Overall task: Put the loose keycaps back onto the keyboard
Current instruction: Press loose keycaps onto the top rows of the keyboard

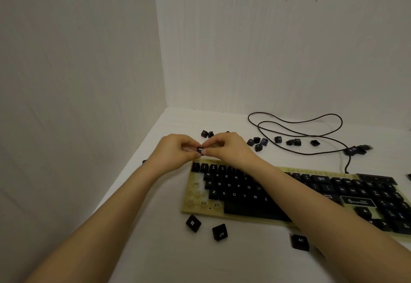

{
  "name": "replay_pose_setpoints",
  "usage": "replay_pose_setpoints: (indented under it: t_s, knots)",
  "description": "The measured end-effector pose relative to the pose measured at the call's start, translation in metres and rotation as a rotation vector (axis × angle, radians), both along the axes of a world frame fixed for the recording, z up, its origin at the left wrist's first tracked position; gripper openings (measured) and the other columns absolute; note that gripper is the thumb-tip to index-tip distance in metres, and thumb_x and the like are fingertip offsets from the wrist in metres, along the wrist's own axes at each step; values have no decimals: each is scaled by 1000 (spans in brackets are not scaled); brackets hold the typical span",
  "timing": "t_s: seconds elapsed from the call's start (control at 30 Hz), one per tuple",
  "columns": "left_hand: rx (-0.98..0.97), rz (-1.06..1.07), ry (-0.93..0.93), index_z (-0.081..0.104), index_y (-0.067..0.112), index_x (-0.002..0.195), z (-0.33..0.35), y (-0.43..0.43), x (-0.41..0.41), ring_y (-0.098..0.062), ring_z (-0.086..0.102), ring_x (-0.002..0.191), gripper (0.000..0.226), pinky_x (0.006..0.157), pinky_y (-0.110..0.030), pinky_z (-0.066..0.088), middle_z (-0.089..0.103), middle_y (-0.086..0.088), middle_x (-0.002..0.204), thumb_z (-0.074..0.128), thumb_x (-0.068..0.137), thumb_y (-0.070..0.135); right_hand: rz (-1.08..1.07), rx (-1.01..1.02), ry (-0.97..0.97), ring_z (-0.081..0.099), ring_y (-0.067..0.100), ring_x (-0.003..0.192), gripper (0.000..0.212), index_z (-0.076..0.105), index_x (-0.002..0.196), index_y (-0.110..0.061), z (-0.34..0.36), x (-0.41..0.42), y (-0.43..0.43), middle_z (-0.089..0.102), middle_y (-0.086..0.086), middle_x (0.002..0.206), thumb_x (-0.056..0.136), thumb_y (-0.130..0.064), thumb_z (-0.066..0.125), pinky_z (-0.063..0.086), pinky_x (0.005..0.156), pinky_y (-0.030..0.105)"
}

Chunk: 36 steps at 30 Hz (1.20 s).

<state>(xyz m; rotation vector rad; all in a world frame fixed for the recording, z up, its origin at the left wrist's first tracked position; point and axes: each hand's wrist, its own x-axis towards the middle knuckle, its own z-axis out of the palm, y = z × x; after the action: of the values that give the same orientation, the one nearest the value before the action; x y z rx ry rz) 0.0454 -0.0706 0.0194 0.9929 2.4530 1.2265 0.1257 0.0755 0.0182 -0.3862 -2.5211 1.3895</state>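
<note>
While my forearms reach across the desk (138,249), three loose keycaps lie along its near edge: a Windows keycap (193,223) and two ALT keycaps (220,232) (300,242). Beyond them sits the keyboard (242,190), with bare sockets at its left end. Above the keyboard's far left corner, my left hand (172,150) and right hand (226,147) meet, fingertips of both pinched on one small keycap (200,149), remaining fingers curled. More loose keycaps (258,142) are scattered past the hands, near the looped cable (295,131) toward the desk's far edge.
</note>
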Motion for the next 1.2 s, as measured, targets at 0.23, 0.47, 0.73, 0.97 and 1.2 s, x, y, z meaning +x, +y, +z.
replay_pose_setpoints:
  t_s: [0.23,0.47,0.73,0.97,1.2]
  knots:
    - [-103,-18,28,75,22,90,0,-3,-5,-5,63,85,17,75,-15,45,72,5,84,76,74,19,50,137,6,62,4,75,12,68,89,-15,-3,-6,-6,68,-2,81,77,-13,71,48,69,11]
    - [-98,-50,-35,75,23,91,0,-7,-10,5,61,76,14,66,-10,41,70,11,82,72,78,18,114,174,-21,66,9,80,12,71,90,-12,-4,-7,-5,72,3,88,78,-12,71,51,75,16]
    - [-152,-89,13,74,23,96,-1,-10,-14,2,58,79,15,62,-6,38,70,9,89,66,83,19,123,189,16,60,2,72,10,73,87,-11,-7,-5,-4,68,-3,80,78,-15,72,46,71,13]
    - [-195,-118,109,74,22,96,-4,-7,-16,11,56,78,16,68,-3,39,71,9,90,68,82,16,147,307,69,64,13,76,8,74,85,-10,-12,-1,-7,73,6,84,78,-12,71,51,79,24]
    - [-174,-91,121,74,21,95,-3,-7,-15,0,61,84,16,71,-7,42,72,5,94,63,85,15,120,223,43,63,6,79,9,75,87,-13,-9,-3,-4,73,0,86,79,-14,70,48,76,14]
